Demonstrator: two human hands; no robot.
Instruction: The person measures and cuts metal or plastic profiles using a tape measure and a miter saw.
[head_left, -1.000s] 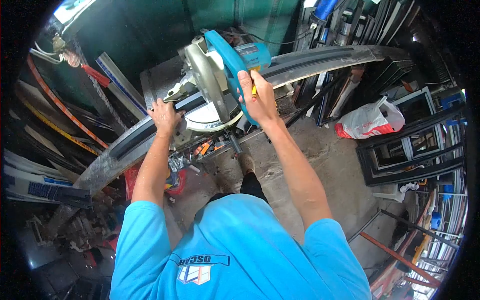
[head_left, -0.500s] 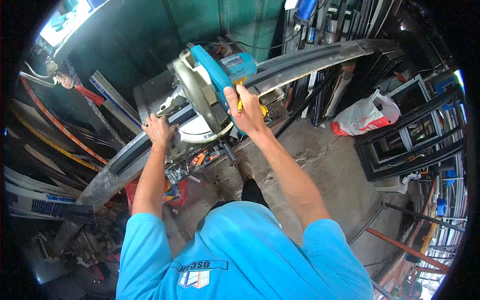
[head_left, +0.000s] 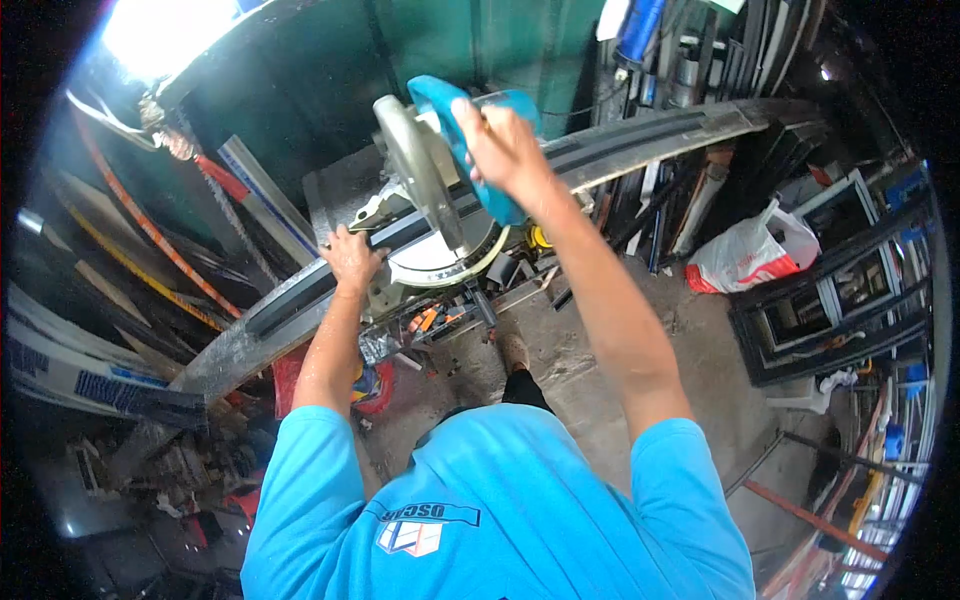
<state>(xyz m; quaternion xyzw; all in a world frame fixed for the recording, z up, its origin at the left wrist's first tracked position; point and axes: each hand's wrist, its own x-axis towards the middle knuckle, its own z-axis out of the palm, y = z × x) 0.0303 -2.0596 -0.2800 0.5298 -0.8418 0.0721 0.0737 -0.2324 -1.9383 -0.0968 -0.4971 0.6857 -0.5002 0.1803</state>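
Observation:
A mitre saw with a turquoise handle (head_left: 440, 105) and a round guarded blade (head_left: 420, 180) stands on a bench. My right hand (head_left: 503, 143) grips that handle, and the saw head is raised. A long dark aluminium profile (head_left: 640, 135) lies across the saw table (head_left: 440, 262), running from lower left to upper right. My left hand (head_left: 353, 258) presses down on the profile just left of the blade.
Stacked metal profiles (head_left: 150, 240) lean at the left. Black window frames (head_left: 840, 300) stand at the right, beside a white and red plastic bag (head_left: 750, 255). More profiles stand behind the bench. My shoe (head_left: 513, 350) is on the concrete floor below the saw.
My right hand has lifted the saw head up and away from the profile. My left hand has stayed on the profile. The camera view has shifted slightly.

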